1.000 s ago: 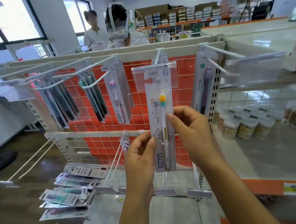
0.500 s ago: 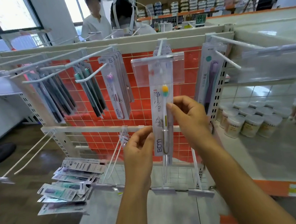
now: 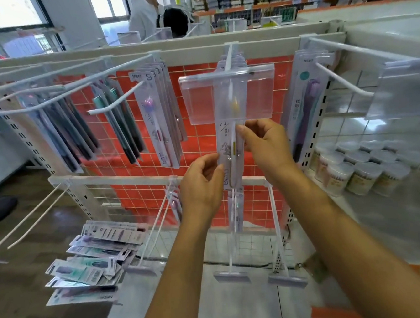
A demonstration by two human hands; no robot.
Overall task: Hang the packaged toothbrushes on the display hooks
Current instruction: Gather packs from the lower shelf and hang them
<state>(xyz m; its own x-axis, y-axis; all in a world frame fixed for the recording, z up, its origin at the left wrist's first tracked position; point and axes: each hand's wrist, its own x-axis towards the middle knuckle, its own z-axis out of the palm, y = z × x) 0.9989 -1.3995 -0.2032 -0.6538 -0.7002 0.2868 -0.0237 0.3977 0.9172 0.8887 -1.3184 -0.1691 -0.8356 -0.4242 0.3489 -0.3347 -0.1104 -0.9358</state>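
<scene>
Your left hand (image 3: 200, 184) pinches the lower left edge of the packaged toothbrush (image 3: 230, 142), and your right hand (image 3: 265, 145) grips its right edge a little higher, fingertips curled onto the front of the card. You hold the pack upright between them, in front of the red grid panel (image 3: 203, 144) at the middle of the rack.

The top of the pack sits behind the clear label holder (image 3: 256, 93) that hangs from the tip of the centre hook (image 3: 229, 55). That part is blurred, so you cannot tell whether the hanging hole is on the wire. More packs already hang farther back on the same hook.

To the left, a row of white packs (image 3: 157, 117) hangs on the neighbouring hook. Beyond them hang green-handled packs (image 3: 116, 120) and dark-handled packs (image 3: 60, 134). To the right, a purple toothbrush pack (image 3: 305, 110) hangs near the rack's upright.

Low on the left, by the rack's base, lies a loose pile of packs (image 3: 94, 261) — overlapping, lying flat. On the shelf to the right stand lidded round tubs (image 3: 354, 171), packed close together.
</scene>
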